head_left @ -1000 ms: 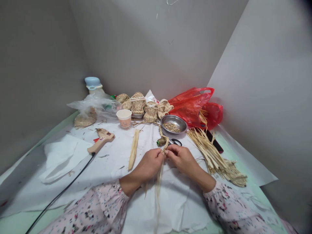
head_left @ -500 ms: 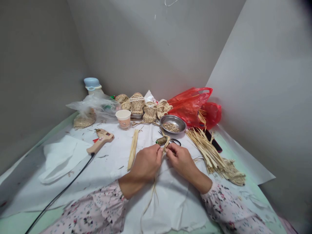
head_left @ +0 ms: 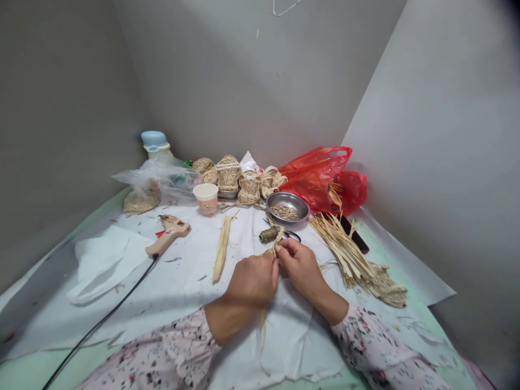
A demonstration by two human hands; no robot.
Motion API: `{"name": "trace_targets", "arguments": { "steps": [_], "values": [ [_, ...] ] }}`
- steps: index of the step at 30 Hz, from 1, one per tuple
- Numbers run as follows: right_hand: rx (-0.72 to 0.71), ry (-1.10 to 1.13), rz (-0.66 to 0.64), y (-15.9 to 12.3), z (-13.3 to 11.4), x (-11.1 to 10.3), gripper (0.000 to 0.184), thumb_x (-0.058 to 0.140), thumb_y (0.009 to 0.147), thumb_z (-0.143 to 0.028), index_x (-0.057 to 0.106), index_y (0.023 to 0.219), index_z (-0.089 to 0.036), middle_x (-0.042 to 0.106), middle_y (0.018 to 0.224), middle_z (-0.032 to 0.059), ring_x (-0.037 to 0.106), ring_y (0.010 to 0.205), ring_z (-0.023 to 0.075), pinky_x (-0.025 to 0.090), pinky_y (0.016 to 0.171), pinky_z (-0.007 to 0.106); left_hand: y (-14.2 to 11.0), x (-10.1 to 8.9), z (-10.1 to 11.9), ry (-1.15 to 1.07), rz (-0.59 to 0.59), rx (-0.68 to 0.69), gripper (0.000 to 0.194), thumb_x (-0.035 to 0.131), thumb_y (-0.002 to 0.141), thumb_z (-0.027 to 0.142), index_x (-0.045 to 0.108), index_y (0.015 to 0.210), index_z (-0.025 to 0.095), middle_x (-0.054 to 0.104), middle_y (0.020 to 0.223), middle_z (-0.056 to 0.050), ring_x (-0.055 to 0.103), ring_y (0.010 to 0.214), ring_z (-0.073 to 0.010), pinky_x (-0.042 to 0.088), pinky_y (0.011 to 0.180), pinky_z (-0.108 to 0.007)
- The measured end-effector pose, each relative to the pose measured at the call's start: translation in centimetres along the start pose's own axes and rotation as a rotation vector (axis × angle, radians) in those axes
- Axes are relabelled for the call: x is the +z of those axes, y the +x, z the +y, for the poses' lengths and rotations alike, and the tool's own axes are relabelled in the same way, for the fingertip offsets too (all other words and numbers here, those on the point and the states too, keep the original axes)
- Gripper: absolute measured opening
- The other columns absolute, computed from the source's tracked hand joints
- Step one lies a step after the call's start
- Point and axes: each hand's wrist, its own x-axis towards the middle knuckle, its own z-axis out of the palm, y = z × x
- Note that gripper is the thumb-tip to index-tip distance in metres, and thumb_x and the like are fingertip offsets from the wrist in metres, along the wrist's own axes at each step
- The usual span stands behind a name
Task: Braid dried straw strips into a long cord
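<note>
This cramped corner is serving as a small straw-craft workspace: woven straw shoes (head_left: 228, 173) are standing at the far end of the desk (head_left: 442, 352), with a glue gun (head_left: 168, 233) lying left, scissors (head_left: 291, 235) lying centre and straw strips (head_left: 341, 249) spreading right, between plain grey walls (head_left: 244, 81).

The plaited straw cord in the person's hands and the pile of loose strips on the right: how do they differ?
The plaited straw cord is one narrow twisted length, while the pile of loose strips is many separate flat pieces. The cord is pinched between the left hand and the right hand, while no hand touches the strips. Both are the same pale straw colour.
</note>
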Motion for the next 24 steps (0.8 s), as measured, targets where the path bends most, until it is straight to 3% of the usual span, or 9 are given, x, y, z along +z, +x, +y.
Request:
{"name": "trace_targets", "arguments": {
  "steps": [6, 10, 18, 24],
  "values": [
    [0.078, 0.159, 0.027, 0.1, -0.1, 0.3, 0.019, 0.05, 0.079, -0.034, 0.058, 0.074, -0.018, 0.056, 0.062, -0.0011, 0.049, 0.055, 0.0131, 0.039, 0.053, 0.024, -0.1, 0.2, 0.2, 0.158, 0.028, 0.057, 0.034, 0.031, 0.09, 0.029, 0.062, 0.089, 0.015, 0.069, 0.076, -0.013, 0.065, 0.067, -0.0245, 0.045, 0.061, -0.034],
    [0.148, 0.273, 0.012, 0.0, -0.2, 0.7, 0.017, 0.049, 0.079, -0.034, 0.055, 0.077, -0.018, 0.052, 0.057, -0.003, 0.045, 0.048, 0.012, 0.036, 0.047, 0.024, -0.2, 0.1, 0.7, 0.206, -0.024, 0.063, 0.033, 0.032, 0.09, 0.024, 0.063, 0.089, 0.012, 0.068, 0.074, -0.015, 0.066, 0.068, -0.0248, 0.047, 0.061, -0.033],
    [0.094, 0.179, 0.033, -0.1, 0.3, 1.2, 0.01, 0.048, 0.079, -0.028, 0.053, 0.077, -0.019, 0.057, 0.069, -0.0002, 0.053, 0.064, 0.0157, 0.042, 0.061, 0.026, -0.3, 0.1, 1.6, 0.236, -0.127, 0.124, 0.026, 0.037, 0.081, 0.005, 0.062, 0.091, 0.008, 0.068, 0.078, -0.016, 0.067, 0.072, -0.027, 0.049, 0.062, -0.036],
    [0.149, 0.304, -0.031, 0.1, 0.5, 1.0, 0.008, 0.047, 0.078, -0.027, 0.051, 0.076, -0.02, 0.053, 0.065, -0.0018, 0.048, 0.057, 0.0139, 0.04, 0.055, 0.025, -0.4, 0.0, 1.7, 0.25, -0.142, 0.149, 0.028, 0.035, 0.081, 0.004, 0.059, 0.096, 0.007, 0.068, 0.081, -0.016, 0.067, 0.072, -0.0295, 0.05, 0.061, -0.04]
  ]
}}
